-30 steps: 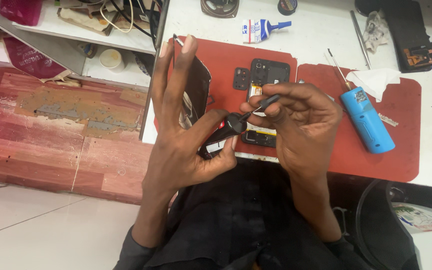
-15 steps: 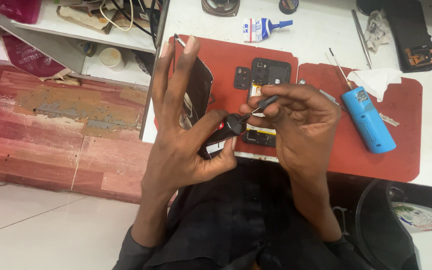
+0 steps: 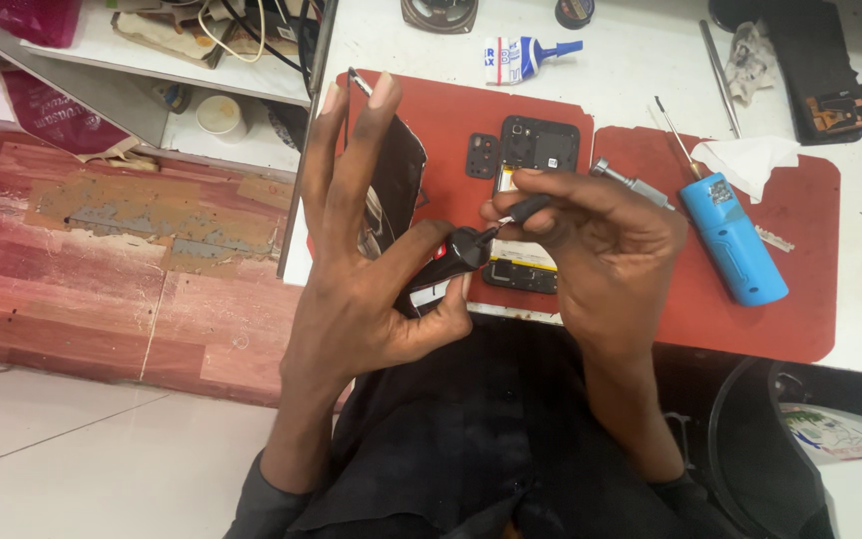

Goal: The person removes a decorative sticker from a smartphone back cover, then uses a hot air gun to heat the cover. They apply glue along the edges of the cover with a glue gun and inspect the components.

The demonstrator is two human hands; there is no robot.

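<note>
Left hand (image 3: pixel 376 289): thumb and index pinch small black bottle (image 3: pixel 459 252), other fingers spread
Right hand (image 3: pixel 606 240): fingertips pinch thin applicator (image 3: pixel 526 210) at bottle

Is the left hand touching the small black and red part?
Touching. The head view shows the left hand pinching the small black and red part between thumb and forefinger, while the right hand brings a thin tool to it.
</note>
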